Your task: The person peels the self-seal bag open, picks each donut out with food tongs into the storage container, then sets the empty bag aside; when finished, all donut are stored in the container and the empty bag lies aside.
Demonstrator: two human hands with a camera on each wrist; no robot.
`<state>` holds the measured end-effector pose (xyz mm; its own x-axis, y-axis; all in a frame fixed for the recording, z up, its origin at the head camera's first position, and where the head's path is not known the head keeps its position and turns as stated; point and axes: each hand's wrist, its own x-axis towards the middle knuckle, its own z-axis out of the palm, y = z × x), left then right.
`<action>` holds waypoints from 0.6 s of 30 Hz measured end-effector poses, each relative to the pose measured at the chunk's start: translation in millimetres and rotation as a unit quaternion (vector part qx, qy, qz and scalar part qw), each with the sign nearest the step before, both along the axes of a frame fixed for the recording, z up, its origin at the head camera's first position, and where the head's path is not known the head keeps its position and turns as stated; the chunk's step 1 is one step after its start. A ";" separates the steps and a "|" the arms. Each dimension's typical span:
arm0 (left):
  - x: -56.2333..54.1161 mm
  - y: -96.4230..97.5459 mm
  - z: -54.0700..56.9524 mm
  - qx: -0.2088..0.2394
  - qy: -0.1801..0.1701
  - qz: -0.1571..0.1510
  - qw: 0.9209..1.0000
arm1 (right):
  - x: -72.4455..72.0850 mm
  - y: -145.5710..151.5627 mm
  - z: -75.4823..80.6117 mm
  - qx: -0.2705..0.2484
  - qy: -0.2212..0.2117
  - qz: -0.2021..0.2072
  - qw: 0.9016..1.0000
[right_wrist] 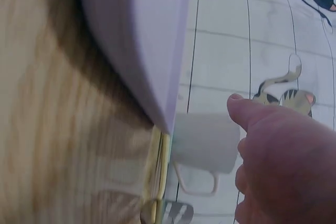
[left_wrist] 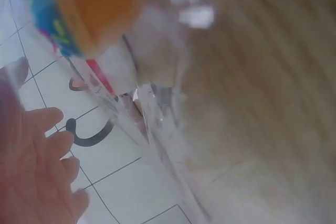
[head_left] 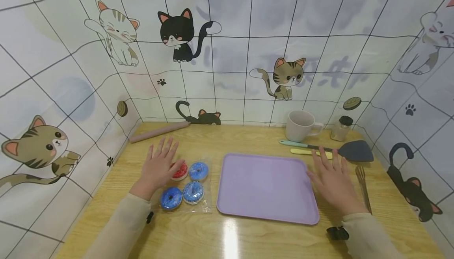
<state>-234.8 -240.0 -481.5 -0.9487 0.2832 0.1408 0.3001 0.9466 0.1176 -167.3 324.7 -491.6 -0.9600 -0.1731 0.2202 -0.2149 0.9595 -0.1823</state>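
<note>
In the head view my left hand (head_left: 157,170) is spread palm down at the left of a clear bag holding several toy doughnuts. Partly behind its thumb is a red doughnut (head_left: 180,172); blue doughnuts (head_left: 193,192) lie beside it. The left wrist view catches one doughnut (left_wrist: 44,11) close up, blurred, with the fingers (left_wrist: 60,142) extended. At the right edge of a lilac tray (head_left: 266,188) my right hand (head_left: 333,184) is spread with nothing in it. Whether either hand touches the things under it I cannot tell. The right wrist view has the tray's rim (right_wrist: 118,30) beside that hand.
A rolling pin (head_left: 159,131) lies at the back left. Toward the back right stand a mug (head_left: 298,127) and a black-lidded jar (head_left: 341,129). Before them lie a dark spatula (head_left: 356,151) and a yellow-handled utensil (head_left: 300,151). A fork (head_left: 362,182) lies right of my right hand.
</note>
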 end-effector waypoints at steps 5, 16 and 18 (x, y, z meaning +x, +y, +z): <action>4.5 -6.8 -0.7 0.014 -0.001 -0.008 1.000 | 2.9 -30.4 -3.7 -0.008 0.015 0.035 0.999; 19.9 -29.3 6.6 0.031 0.006 -0.016 0.999 | -0.3 -82.6 -3.6 -0.056 0.107 0.125 0.985; 22.0 -33.6 6.9 0.031 0.013 -0.015 0.999 | 1.8 -91.8 -1.2 -0.061 0.099 0.132 0.984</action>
<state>-212.8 -273.6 -474.6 -0.9355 0.3022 0.1832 0.3326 0.9281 0.1674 -165.5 232.9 -492.8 -0.8205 -0.3719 0.4341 -0.4977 0.8383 -0.2225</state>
